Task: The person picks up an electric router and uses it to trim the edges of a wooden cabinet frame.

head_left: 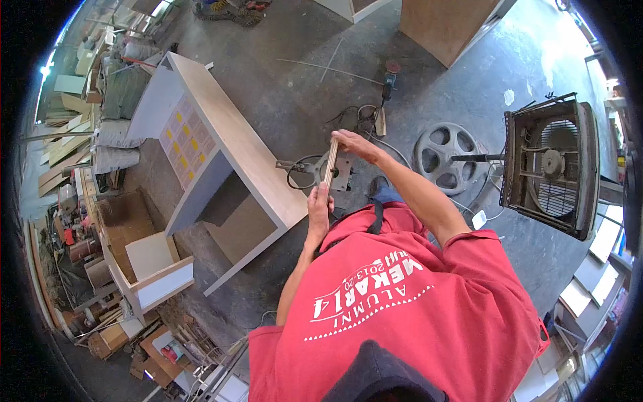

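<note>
A narrow strip of light wood [331, 163] is held up in front of my body, running lengthwise away from me. My left hand [319, 211] is closed around its near end. At the far end, the fingers of my right hand [355, 144] pinch the strip. Below it on the floor is a metal plate [344, 175] with holes, partly hidden by the strip and my hands. Beside the plate, to the left, lies a dark looped cord or ring [289, 175].
A large wooden cabinet [231, 127] lies at the left. Ahead on the floor are an angle grinder [389, 80] and tangled cables [365, 114]. A fan [552, 164] with a round base [447, 157] stands right. A wooden box [134, 234] and scrap wood [74, 134] fill the far left.
</note>
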Motion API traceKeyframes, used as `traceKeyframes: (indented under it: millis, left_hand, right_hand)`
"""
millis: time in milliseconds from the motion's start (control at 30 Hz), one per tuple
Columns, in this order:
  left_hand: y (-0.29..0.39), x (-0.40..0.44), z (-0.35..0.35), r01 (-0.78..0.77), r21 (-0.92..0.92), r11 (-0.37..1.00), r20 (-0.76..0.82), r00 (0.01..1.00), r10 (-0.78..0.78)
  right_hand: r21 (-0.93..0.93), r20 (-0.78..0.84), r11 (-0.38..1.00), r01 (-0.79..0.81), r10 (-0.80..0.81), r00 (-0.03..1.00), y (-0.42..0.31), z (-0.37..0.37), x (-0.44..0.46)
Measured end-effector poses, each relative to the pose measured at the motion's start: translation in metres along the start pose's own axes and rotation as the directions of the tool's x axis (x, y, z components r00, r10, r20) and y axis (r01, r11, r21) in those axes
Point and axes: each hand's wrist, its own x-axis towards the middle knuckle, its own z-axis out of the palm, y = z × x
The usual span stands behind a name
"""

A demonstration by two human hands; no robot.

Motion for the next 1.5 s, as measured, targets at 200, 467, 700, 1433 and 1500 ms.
traceKeyframes:
  millis: [200, 467, 700, 1433, 1500]
  left_hand:
    - [-0.030, 0.031, -0.001, 0.066, -0.013, 0.998, -0.065, 0.996, -0.066]
    - [-0.016, 0.038, 0.008, 0.115, 0.347, 0.931, 0.086, 0.984, -0.154]
    - [-0.006, 0.048, 0.013, 0.024, 0.692, 0.722, 0.277, 0.914, -0.296]
    - [0.250, -0.234, -0.115, -0.377, 0.045, 0.925, -0.649, 0.693, 0.314]
    - [0.287, -0.269, -0.124, -0.510, 0.025, 0.860, -0.713, 0.594, 0.373]
  right_hand:
    - [-0.173, 0.050, 0.980, -0.093, 0.104, 0.993, 0.150, -0.047, -0.025]
    - [-0.622, -0.404, 0.764, -0.173, -0.124, 0.906, 0.080, -0.086, -0.004]
    - [-0.345, -0.339, 0.938, 0.044, -0.169, 0.925, -0.017, -0.108, 0.048]
    - [-0.409, -0.906, 0.857, -0.314, -0.339, 0.254, 0.112, -0.284, -0.059]
    - [-0.403, -0.767, 0.865, -0.299, -0.140, 0.626, 0.079, -0.170, -0.048]
